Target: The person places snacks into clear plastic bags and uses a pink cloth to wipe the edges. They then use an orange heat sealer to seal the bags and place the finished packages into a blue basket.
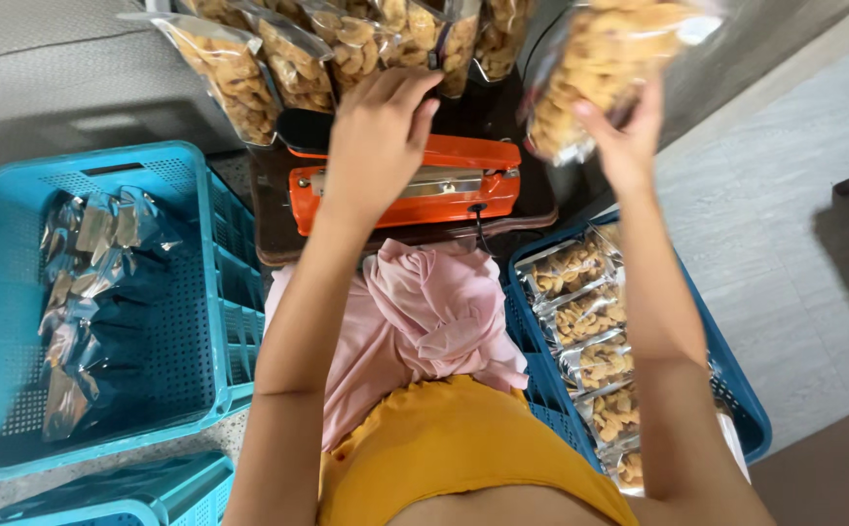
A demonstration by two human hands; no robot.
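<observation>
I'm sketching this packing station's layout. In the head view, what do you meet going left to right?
Light blue crate of dark pouches → left hand over the orange sealer → right hand holding a snack bag → dark blue crate of filled bags.

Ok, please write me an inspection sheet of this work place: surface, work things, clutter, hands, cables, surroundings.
Surface: dark board, an orange heat sealer on it.
Work things: filled snack bags in a row behind the sealer; one raised bag.
Clutter: pink cloth on the lap.
Hands: left hand over the sealer, reaching the row; right hand holds the raised bag.
Cables: black cable at the sealer front.
Surroundings: left blue crate with dark bags; right blue crate with filled bags.
</observation>
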